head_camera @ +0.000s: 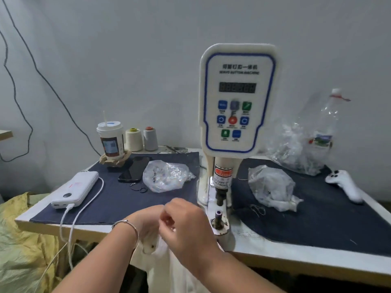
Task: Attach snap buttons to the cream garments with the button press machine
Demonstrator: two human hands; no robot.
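Both hands, left (146, 220) and right (182, 218), pinched cream garment (167, 263) at counter (296, 252) front edge; 2 thread cones (142, 138), 2 button bags (167, 176).

Right hand (182, 227) hides left hand's (146, 220) blurred fingers.

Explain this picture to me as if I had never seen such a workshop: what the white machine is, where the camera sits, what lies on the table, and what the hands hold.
The one picture comes from a camera worn on the person's head, looking down at the table. The tall white box is the button press machine; its plunger hangs above a small post. On the dark cloth lie two plastic bags, a power bank, a phone, a drink cup and two thread cones. The left hand and right hand meet at the table's near edge on the cream garment. Motion blur hides the exact grip.
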